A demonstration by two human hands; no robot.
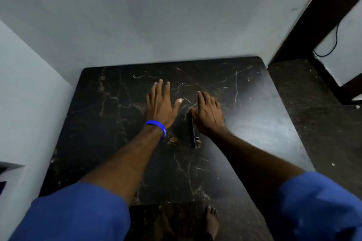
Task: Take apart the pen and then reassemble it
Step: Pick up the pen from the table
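Observation:
A dark pen (192,133) lies on the black marble-patterned table (109,123), pointing roughly toward me, between my two wrists. My left hand (161,104), with a blue wristband, lies flat on the table with fingers spread, just left of the pen and apart from it. My right hand (208,114) also lies palm down with fingers apart. Its thumb side sits right beside the pen's far end and hides part of it. Neither hand holds anything. The pen looks whole, though it is dark and blurred against the tabletop.
The table stands in a corner with grey walls at the back (156,25) and left. A dark floor (305,103) and a dark frame with a hanging cable (336,39) are to the right. My bare feet (211,221) show below the near table edge.

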